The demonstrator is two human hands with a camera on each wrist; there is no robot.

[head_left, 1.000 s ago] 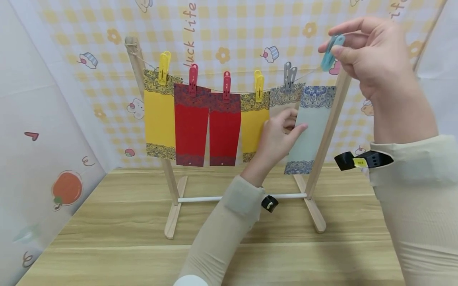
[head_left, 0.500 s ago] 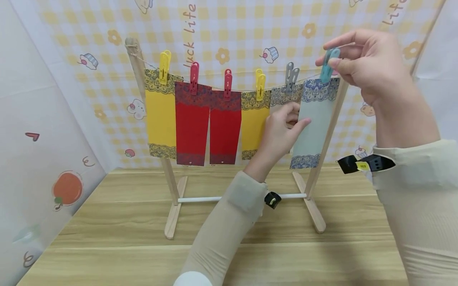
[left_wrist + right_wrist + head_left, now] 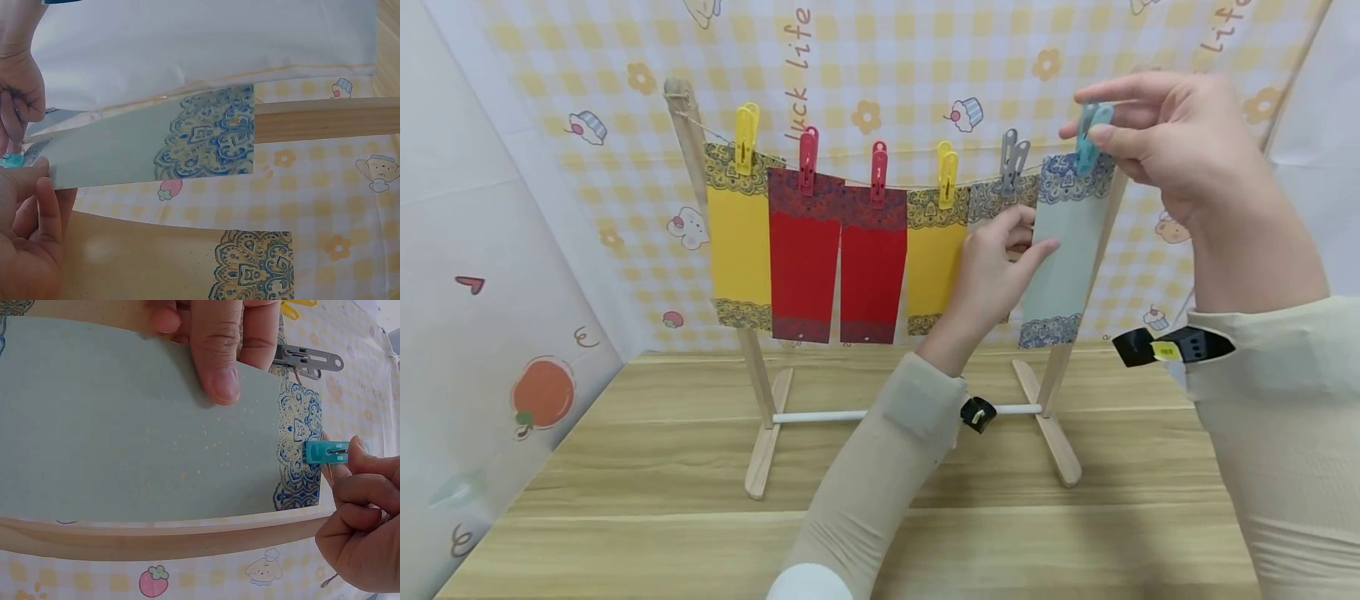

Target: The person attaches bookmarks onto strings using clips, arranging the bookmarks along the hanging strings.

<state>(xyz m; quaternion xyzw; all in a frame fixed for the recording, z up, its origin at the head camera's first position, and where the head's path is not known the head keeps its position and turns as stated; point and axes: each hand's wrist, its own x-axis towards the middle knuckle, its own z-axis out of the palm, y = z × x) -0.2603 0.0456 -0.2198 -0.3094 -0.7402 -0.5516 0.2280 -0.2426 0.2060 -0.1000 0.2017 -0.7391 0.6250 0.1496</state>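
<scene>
My left hand (image 3: 992, 262) pinches the left edge of a pale green paper card (image 3: 1063, 258), thumb in front. Blue lace patterns band the card's top and bottom. My right hand (image 3: 1195, 146) holds a turquoise clothespin (image 3: 1087, 148) between thumb and fingers. In the right wrist view the tip of this turquoise clothespin (image 3: 325, 452) overlaps the card's patterned top edge. Beside the card hangs a beige card (image 3: 985, 208) under a grey clothespin (image 3: 1011, 162), partly behind my left hand. How the string runs behind the pale green card is hidden.
Yellow cards (image 3: 739, 250) and red cards (image 3: 805, 275) hang from the string under yellow clothespins (image 3: 746, 140) and red clothespins (image 3: 808, 162). A wooden stand (image 3: 760, 392) with a white crossbar (image 3: 820, 417) supports them on a wood-grain table (image 3: 625, 500). A checked cloth (image 3: 895, 67) hangs behind.
My left hand has raised the pale green card slightly and to the right. My right hand has come down with the turquoise clothespin, which now overlaps the card's top edge.
</scene>
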